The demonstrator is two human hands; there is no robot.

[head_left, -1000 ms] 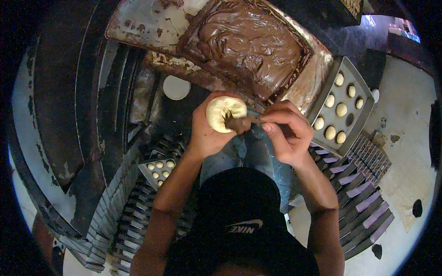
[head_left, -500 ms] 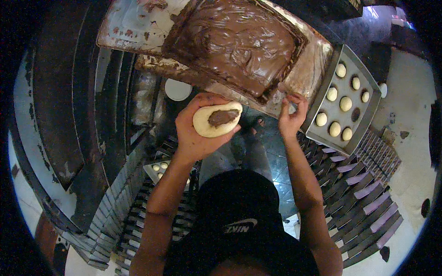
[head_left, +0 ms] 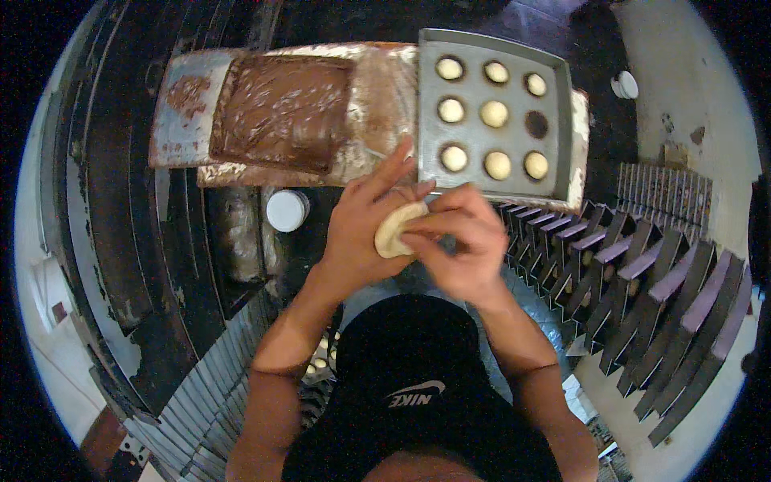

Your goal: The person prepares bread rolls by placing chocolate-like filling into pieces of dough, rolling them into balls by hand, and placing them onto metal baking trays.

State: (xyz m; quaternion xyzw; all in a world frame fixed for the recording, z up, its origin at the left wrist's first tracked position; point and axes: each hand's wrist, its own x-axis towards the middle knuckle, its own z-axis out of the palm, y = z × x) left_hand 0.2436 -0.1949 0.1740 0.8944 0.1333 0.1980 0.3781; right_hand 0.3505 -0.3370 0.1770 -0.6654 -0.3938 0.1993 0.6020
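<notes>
Cupped in my left hand [head_left: 350, 229] is a pale piece of dough [head_left: 391, 231], held above my lap. The fingertips of my right hand [head_left: 467, 245] pinch its right edge, slightly blurred by motion. No chocolate shows on the dough from here; its inner side is hidden by my fingers. Beyond my hands, at the far left, lies a thick brown slab of chocolate filling [head_left: 281, 112]. At the far right a metal baking tray [head_left: 474, 138] carries several pale dough balls [head_left: 494, 114] in rows, and one round dark spot [head_left: 536, 124] with no ball on it.
A stained board [head_left: 384, 80] bears the filling and the tray. A white tub [head_left: 287, 210] stands left of my hands, another white container [head_left: 625, 84] at the far right. Slatted racks [head_left: 642, 277] rise on my right, with more on the left. Lower left, more dough balls [head_left: 320, 363] show.
My right hand has come left from the board's edge onto the dough. The chocolate seen on the dough earlier is out of sight. The view has turned, bringing the tray nearer the middle.
</notes>
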